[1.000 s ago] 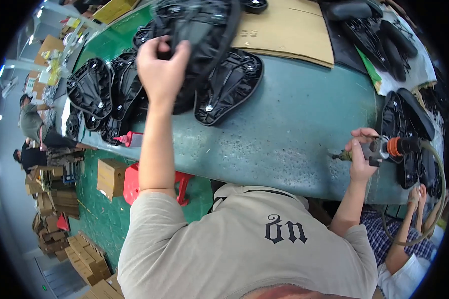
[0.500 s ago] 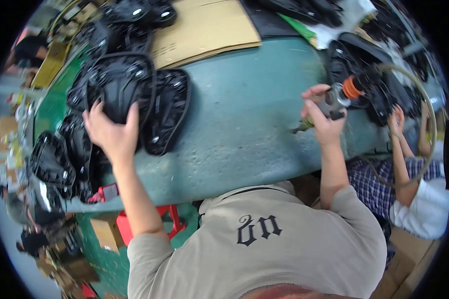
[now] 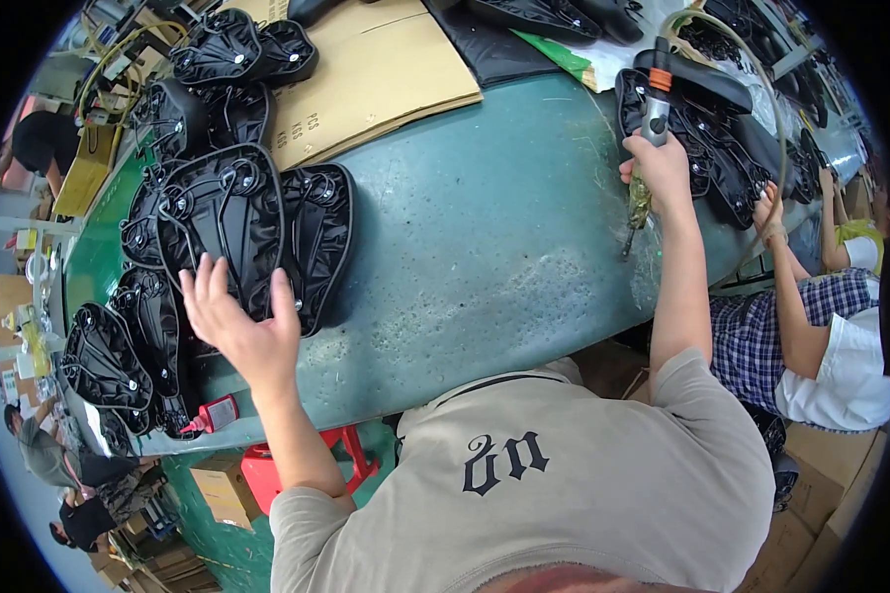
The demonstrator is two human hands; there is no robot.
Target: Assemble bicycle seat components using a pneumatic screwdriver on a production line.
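Observation:
In my right hand [image 3: 658, 168] is a pneumatic screwdriver [image 3: 655, 121], grey with an orange ring and a hose at its top end. Its lower part is wrapped in yellowish film, and its bit points down toward the near side of the bench. My left hand [image 3: 242, 316], fingers spread, is at the near end of a black bicycle saddle [image 3: 222, 212] lying underside up, its wire rails and metal fittings showing. Whether the fingertips touch the saddle I cannot tell. A second saddle [image 3: 321, 222] lies partly under its right side.
Several more saddles [image 3: 109, 356] crowd the left of the green bench [image 3: 445, 237]. A red bottle [image 3: 213, 415] lies at its near left edge. Flat cardboard [image 3: 376, 79] covers the back. At right, more saddles [image 3: 722, 163] lie near a co-worker's hand [image 3: 767, 210]. The air hose [image 3: 783, 128] curves there.
The screwdriver has swung from slanting sideways to nearly upright, with my right hand farther from me. My left hand appears lower and more to the right, its fingers nearer the saddle's near end.

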